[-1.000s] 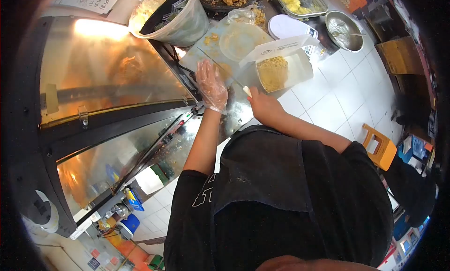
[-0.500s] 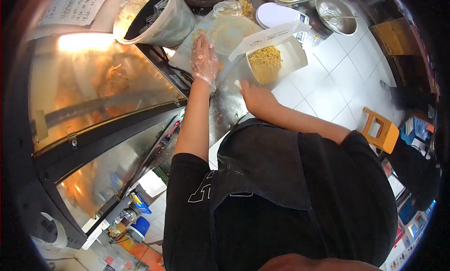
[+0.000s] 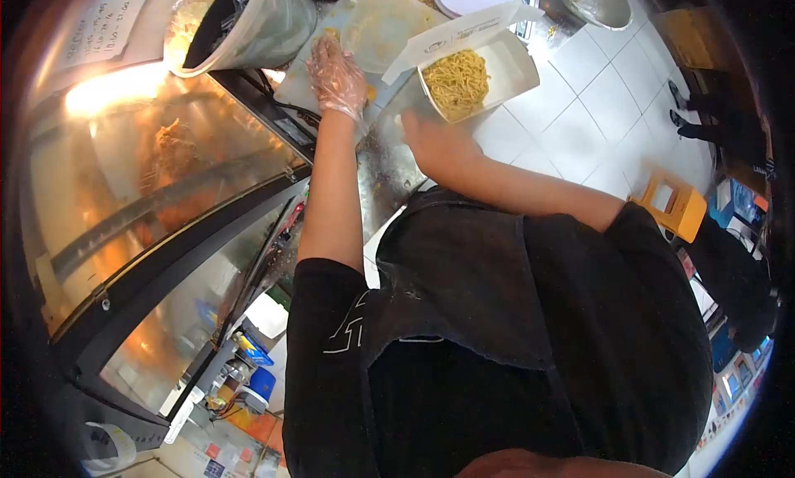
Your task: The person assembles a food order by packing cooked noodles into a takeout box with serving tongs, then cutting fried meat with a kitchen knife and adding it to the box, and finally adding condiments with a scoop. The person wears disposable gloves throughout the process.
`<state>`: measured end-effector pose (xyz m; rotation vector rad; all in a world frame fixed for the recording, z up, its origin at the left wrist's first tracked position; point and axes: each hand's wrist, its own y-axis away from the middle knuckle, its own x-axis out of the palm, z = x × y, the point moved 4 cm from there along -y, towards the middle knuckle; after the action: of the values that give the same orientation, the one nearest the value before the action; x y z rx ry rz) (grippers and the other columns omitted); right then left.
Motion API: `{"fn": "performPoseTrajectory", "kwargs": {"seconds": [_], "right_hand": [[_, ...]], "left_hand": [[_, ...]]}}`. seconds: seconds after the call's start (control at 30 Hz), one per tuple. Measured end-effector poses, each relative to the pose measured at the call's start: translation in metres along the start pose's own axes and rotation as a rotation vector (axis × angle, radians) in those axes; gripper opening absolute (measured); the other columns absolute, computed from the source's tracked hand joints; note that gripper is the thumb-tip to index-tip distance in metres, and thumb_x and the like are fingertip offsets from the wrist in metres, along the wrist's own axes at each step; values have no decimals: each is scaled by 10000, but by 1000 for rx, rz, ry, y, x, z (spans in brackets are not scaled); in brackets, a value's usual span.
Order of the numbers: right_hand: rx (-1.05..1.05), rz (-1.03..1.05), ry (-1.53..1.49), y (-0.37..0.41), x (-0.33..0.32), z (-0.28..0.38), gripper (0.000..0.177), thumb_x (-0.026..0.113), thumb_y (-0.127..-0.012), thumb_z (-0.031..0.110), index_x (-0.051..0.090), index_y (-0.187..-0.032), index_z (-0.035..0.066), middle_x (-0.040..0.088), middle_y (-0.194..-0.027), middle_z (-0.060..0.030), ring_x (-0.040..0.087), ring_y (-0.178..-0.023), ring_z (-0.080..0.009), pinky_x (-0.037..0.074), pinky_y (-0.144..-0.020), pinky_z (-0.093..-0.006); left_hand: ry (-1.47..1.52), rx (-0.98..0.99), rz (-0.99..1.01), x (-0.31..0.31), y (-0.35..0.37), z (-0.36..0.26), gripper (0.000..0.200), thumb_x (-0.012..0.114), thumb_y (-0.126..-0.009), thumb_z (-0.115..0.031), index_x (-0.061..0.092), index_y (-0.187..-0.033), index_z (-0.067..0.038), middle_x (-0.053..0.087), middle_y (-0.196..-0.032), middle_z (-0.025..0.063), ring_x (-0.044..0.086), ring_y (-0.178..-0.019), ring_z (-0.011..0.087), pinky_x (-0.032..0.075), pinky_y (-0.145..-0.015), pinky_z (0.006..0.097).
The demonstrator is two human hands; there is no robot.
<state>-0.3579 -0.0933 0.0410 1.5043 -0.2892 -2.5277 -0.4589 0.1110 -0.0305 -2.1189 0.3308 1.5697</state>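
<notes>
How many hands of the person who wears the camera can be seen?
2: the left hand, gloved, over the pale board; and the right hand, blurred, on the near side of the open noodle box.

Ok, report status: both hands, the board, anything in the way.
Left hand gloved, open, palm down at board. Right hand motion-blurred, grip unclear. Open noodle box close by right hand, might crowd it.

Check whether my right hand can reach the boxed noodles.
Likely yes: your right hand is near the noodles and the box lid is open, though the hand seems to grip a pale handle.
</notes>
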Motion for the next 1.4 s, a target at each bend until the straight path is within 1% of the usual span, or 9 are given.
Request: {"fn": "performPoseTrajectory", "kwargs": {"seconds": [0.13,0.2,0.4,0.63,0.7,0.93,1.13,1.23,1.4], "right_hand": [[62,-30,-10,-15,25,-4,267,506,-912,95,472,-1143,-35,697,-874,-210,722,-786,-373,565,-605,-489],[130,128,-70,-11,36,-6,265,506,-917,98,472,-1148,-28,697,-917,-229,722,-820,-381,564,-634,-501],[40,70,-270,-23,21,-19,258,471,-982,186,476,-1134,-22,684,-972,-266,686,-877,-431,533,-746,-527],[53,8,-398,-13,-14,3,328,463,-1010,279,479,-1116,-31,682,-952,-266,665,-888,-458,497,-799,-561],[46,58,-378,-15,-10,4,302,468,-995,246,482,-1117,-29,686,-946,-264,670,-884,-453,506,-791,-556],[53,78,-254,-27,13,-1,247,454,-920,122,515,-1108,-26,698,-938,-252,696,-875,-417,537,-737,-538],[47,123,-209,-34,10,3,274,468,-914,140,530,-1117,-32,705,-918,-237,703,-846,-413,543,-720,-528],[29,15,-203,-33,10,6,281,479,-904,137,530,-1118,-37,707,-901,-238,703,-833,-417,541,-711,-533],[57,65,-270,-33,6,7,258,486,-902,125,529,-1107,-25,706,-901,-250,704,-842,-417,541,-716,-534]], "left_hand": [[-122,5,27,28,11,18,553,476,-963,-211,404,-1416,98,393,-1496,268,318,-1432,408,209,-1193,520],[-227,15,82,29,21,26,582,476,-960,-230,387,-1423,110,364,-1512,284,295,-1442,420,190,-1199,518],[8,-95,52,24,1,15,600,420,-991,-261,341,-1452,116,301,-1547,295,245,-1459,439,138,-1209,540],[112,-9,-137,-33,-13,3,509,381,-1030,-247,446,-1387,110,365,-1498,320,328,-1407,472,212,-1193,545],[122,-6,-215,-40,-11,8,496,373,-1035,-250,485,-1350,117,384,-1482,325,352,-1390,478,241,-1186,537],[52,-23,-97,-9,9,21,505,385,-1027,-246,491,-1336,139,382,-1479,338,337,-1400,479,237,-1195,518],[48,-37,-78,-4,9,26,539,368,-1030,-259,447,-1372,151,358,-1490,349,334,-1404,474,240,-1198,494],[77,-75,-42,-7,6,25,559,350,-1034,-275,427,-1386,152,355,-1492,349,326,-1410,472,240,-1199,490],[75,-96,-18,-9,6,22,577,335,-1037,-284,401,-1400,160,356,-1493,348,312,-1414,481,236,-1198,497]]}}
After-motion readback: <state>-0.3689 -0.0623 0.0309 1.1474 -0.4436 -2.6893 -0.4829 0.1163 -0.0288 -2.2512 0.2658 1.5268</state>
